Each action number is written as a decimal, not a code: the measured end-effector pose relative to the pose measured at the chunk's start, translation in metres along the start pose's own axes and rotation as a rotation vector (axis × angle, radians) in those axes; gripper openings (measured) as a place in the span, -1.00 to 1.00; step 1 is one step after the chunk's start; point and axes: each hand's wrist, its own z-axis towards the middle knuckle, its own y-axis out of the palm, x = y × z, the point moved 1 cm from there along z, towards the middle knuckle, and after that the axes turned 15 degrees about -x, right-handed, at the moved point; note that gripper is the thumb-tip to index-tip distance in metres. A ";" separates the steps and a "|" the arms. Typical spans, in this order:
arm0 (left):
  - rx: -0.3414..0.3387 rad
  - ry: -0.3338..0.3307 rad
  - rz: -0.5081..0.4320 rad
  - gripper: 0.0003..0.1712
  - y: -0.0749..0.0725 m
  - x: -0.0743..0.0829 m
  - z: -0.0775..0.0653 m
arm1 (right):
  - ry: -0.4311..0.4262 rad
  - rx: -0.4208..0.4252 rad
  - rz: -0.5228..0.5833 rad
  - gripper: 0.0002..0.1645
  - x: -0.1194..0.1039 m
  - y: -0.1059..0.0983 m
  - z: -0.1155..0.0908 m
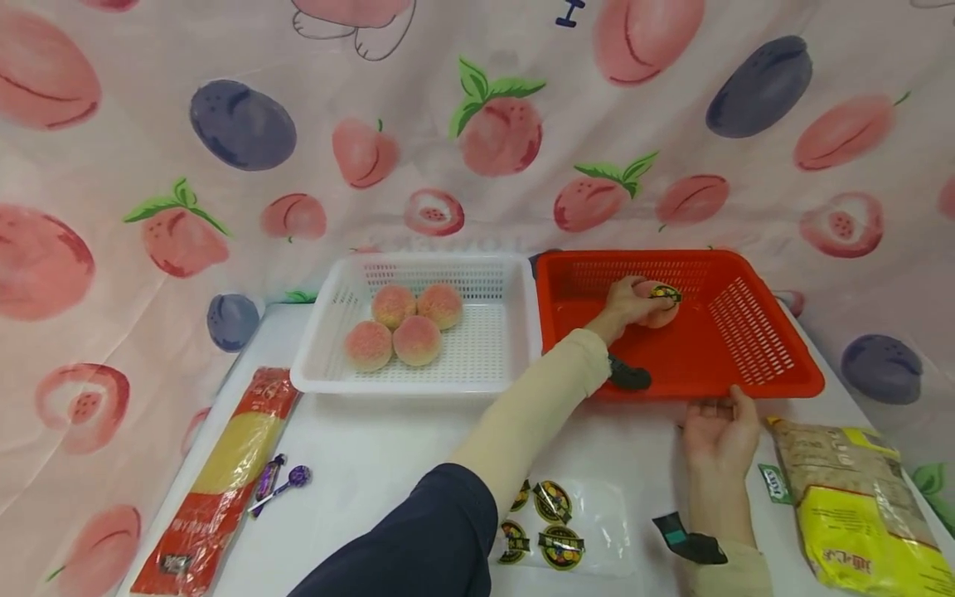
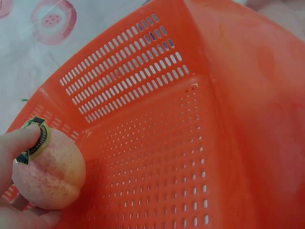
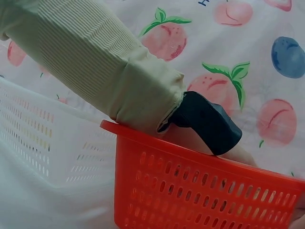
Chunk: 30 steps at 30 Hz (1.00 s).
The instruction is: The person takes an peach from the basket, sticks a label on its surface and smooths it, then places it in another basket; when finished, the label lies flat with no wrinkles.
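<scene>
My left hand (image 1: 627, 303) reaches into the red basket (image 1: 716, 356) and grips a peach (image 1: 658, 319) with a black, gold and green sticker (image 1: 665, 293) on it. In the left wrist view, the thumb presses on the sticker (image 2: 40, 141) and the fingers lie under the peach (image 2: 57, 174). My right hand (image 1: 716, 431) lies palm up at the front of the red basket, its fingertips by the front wall and partly hidden. Several peaches (image 1: 416, 340) sit together in the white basket (image 1: 492, 387) on the left.
A clear sheet of round stickers (image 1: 561, 547) lies on the white table (image 1: 373, 464). At left are a red and yellow packet (image 1: 224, 473), a lollipop (image 1: 298, 476) and a wrapped candy (image 1: 270, 477). A yellow-brown bag (image 1: 858, 506) and small green packet (image 1: 774, 483) lie at right.
</scene>
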 end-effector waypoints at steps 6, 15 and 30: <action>0.040 -0.014 -0.014 -0.38 -0.009 -0.010 -0.002 | 0.016 -0.003 0.004 -0.59 0.005 -0.002 -0.003; -0.030 -0.041 -0.157 -0.34 -0.017 -0.009 -0.017 | 0.026 0.002 -0.015 -0.56 0.011 -0.003 -0.008; -0.380 0.218 -0.529 -0.60 -0.067 0.002 -0.097 | -0.004 -0.035 0.010 -0.52 0.002 -0.003 -0.001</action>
